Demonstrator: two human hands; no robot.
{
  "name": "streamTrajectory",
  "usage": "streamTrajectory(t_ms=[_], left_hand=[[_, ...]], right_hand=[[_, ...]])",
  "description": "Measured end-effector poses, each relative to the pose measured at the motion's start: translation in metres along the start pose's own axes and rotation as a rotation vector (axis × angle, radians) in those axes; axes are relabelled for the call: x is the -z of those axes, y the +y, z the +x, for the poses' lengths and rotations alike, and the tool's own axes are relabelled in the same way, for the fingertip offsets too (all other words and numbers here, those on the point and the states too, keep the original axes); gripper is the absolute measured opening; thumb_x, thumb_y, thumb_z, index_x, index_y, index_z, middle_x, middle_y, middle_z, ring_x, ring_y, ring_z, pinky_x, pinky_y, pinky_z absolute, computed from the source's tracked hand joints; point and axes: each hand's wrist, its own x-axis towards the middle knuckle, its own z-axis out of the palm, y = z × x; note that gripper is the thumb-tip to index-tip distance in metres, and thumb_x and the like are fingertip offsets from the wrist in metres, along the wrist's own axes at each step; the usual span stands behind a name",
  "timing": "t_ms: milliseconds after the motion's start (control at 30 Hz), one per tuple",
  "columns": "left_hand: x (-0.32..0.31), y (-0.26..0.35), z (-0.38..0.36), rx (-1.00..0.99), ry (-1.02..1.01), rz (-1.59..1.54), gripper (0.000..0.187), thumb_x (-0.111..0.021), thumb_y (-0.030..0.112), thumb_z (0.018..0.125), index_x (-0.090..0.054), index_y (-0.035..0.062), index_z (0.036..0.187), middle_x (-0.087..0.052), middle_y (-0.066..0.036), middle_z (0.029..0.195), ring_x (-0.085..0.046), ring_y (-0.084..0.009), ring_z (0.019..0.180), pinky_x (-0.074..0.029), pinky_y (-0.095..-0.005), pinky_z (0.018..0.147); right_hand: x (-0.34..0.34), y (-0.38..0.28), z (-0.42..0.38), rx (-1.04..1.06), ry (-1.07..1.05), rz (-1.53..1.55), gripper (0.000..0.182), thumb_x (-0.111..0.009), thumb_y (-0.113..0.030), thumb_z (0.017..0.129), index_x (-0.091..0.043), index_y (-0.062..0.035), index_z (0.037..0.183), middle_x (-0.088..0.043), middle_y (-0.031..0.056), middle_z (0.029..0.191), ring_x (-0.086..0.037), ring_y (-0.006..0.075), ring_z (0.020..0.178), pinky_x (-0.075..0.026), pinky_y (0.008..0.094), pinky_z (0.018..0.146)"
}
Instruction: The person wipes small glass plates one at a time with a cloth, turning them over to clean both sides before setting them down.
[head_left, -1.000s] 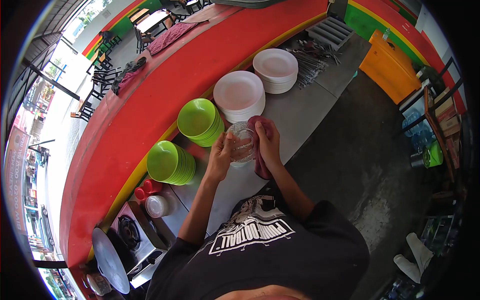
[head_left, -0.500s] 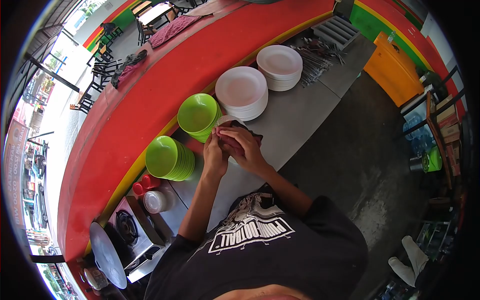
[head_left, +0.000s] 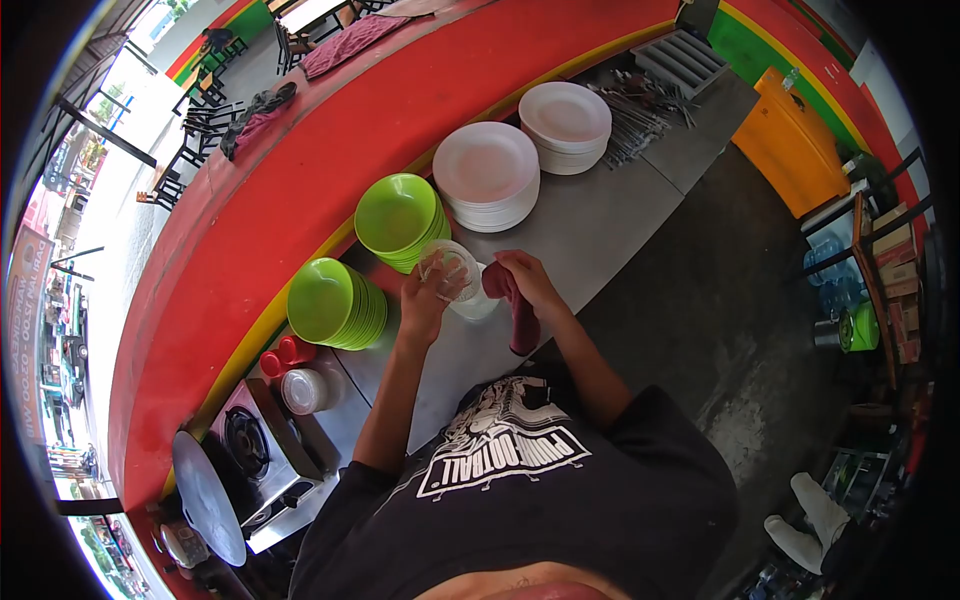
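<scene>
A small clear glass bowl (head_left: 460, 262) is tilted in my left hand (head_left: 424, 303), whose fingers wrap its near side. My right hand (head_left: 532, 280) grips a dark red cloth (head_left: 520, 318) that hangs down, a little apart from the bowl. Below the bowl, on the grey counter (head_left: 600, 235), sits another pale, clear dish (head_left: 480, 307), partly hidden. Just beyond my left hand stands a stack of green bowls (head_left: 398, 215). A second stack of green bowls (head_left: 325, 303) is to its left.
Two stacks of white plates (head_left: 487, 165) stand farther along the counter, beside loose cutlery (head_left: 635, 125) and a grey divided tray (head_left: 682, 62). To the left are red cups (head_left: 290, 352), clear lidded containers (head_left: 305, 391) and a stove (head_left: 245, 440). A red ledge (head_left: 300, 180) borders the counter.
My hands, close together around the cloth before, have moved apart. The glass bowl now shows plainly in my left hand, and the cloth hangs from my right. The view has shifted slightly.
</scene>
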Motion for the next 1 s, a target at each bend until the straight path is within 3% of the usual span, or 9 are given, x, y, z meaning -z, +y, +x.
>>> streamTrajectory(t_ms=[100, 200, 233, 333, 400, 500, 733, 933, 1000], left_hand=[[0.017, -0.025, 0.012, -0.251, -0.032, 0.75, 0.036, -0.054, 0.011, 0.099, -0.052, -0.0018, 0.133, -0.066, -0.019, 0.119, -0.066, -0.0339, 0.107, -0.053, -0.0394, 0.091], [0.037, -0.062, 0.022, -0.559, -0.131, 1.076, 0.035, -0.055, 0.009, 0.096, -0.055, -0.0015, 0.13, -0.068, -0.021, 0.116, -0.065, -0.0384, 0.108, -0.052, -0.0417, 0.091], [0.036, -0.068, 0.022, -0.564, -0.132, 1.106, 0.036, -0.055, 0.009, 0.096, -0.055, 0.0002, 0.131, -0.066, -0.023, 0.118, -0.065, -0.0391, 0.109, -0.052, -0.0432, 0.091], [0.036, -0.09, 0.019, -0.551, -0.121, 1.249, 0.039, -0.054, 0.007, 0.095, -0.054, 0.0037, 0.134, -0.062, -0.025, 0.125, -0.062, -0.0397, 0.115, -0.05, -0.0465, 0.094], [0.038, -0.104, 0.022, -0.512, -0.106, 1.408, 0.043, -0.053, 0.004, 0.094, -0.051, 0.0036, 0.137, -0.059, -0.024, 0.131, -0.059, -0.0381, 0.12, -0.048, -0.0471, 0.099], [0.045, -0.124, 0.031, -0.721, -0.193, 1.631, 0.05, -0.051, -0.001, 0.089, -0.047, 0.0007, 0.138, -0.055, -0.022, 0.138, -0.053, -0.0359, 0.129, -0.041, -0.0476, 0.109], [0.038, -0.145, 0.034, -0.615, -0.171, 1.793, 0.057, -0.051, -0.001, 0.086, -0.043, -0.0015, 0.142, -0.043, -0.02, 0.15, -0.039, -0.0325, 0.141, -0.03, -0.0484, 0.117], [0.037, -0.151, 0.034, -0.566, -0.194, 1.711, 0.06, -0.05, 0.002, 0.088, -0.037, -0.0042, 0.146, -0.032, -0.023, 0.156, -0.031, -0.0365, 0.145, -0.025, -0.0481, 0.119], [0.04, -0.156, 0.037, -0.561, -0.219, 1.768, 0.061, -0.049, 0.003, 0.088, -0.036, -0.0051, 0.147, -0.029, -0.024, 0.157, -0.028, -0.0377, 0.147, -0.025, -0.0481, 0.12]], right_hand=[[0.0, 0.008, 0.001, -0.188, -0.016, -0.009, 0.037, -0.061, -0.039, 0.096, -0.065, -0.0039, 0.107, -0.065, 0.0045, 0.079, -0.061, 0.0122, 0.062, -0.048, 0.0281, 0.055], [0.006, 0.027, 0.013, -0.226, -0.068, -0.032, 0.04, -0.061, -0.043, 0.096, -0.066, -0.0046, 0.107, -0.066, 0.0045, 0.078, -0.063, 0.0134, 0.062, -0.048, 0.0286, 0.054], [0.007, 0.032, 0.018, -0.224, -0.09, -0.051, 0.041, -0.061, -0.043, 0.095, -0.067, -0.0044, 0.106, -0.067, 0.0046, 0.08, -0.064, 0.0139, 0.064, -0.049, 0.0291, 0.054], [0.014, 0.04, 0.025, -0.292, -0.102, -0.218, 0.045, -0.061, -0.045, 0.094, -0.07, -0.0015, 0.1, -0.068, 0.0068, 0.086, -0.063, 0.0152, 0.074, -0.05, 0.0322, 0.071], [0.014, 0.041, 0.025, -0.284, -0.084, -0.273, 0.047, -0.062, -0.047, 0.093, -0.07, -0.0012, 0.098, -0.068, 0.0066, 0.086, -0.062, 0.0155, 0.074, -0.049, 0.0334, 0.072], [0.018, 0.043, 0.026, -0.285, -0.089, -0.311, 0.049, -0.063, -0.047, 0.092, -0.07, 0.0003, 0.101, -0.069, 0.0076, 0.088, -0.063, 0.017, 0.078, -0.049, 0.0343, 0.075], [0.028, 0.051, 0.025, -0.285, -0.053, -0.362, 0.052, -0.065, -0.045, 0.091, -0.069, 0.0029, 0.111, -0.069, 0.0111, 0.098, -0.062, 0.019, 0.091, -0.048, 0.0343, 0.086], [0.039, 0.06, 0.027, -0.221, -0.035, -0.233, 0.046, -0.066, -0.045, 0.091, -0.07, -0.0005, 0.102, -0.068, 0.0075, 0.092, -0.061, 0.0159, 0.086, -0.048, 0.0324, 0.082], [0.043, 0.067, 0.03, -0.219, -0.024, -0.19, 0.039, -0.064, -0.041, 0.093, -0.069, -0.0024, 0.099, -0.066, 0.0053, 0.087, -0.06, 0.0144, 0.078, -0.049, 0.0315, 0.074]])
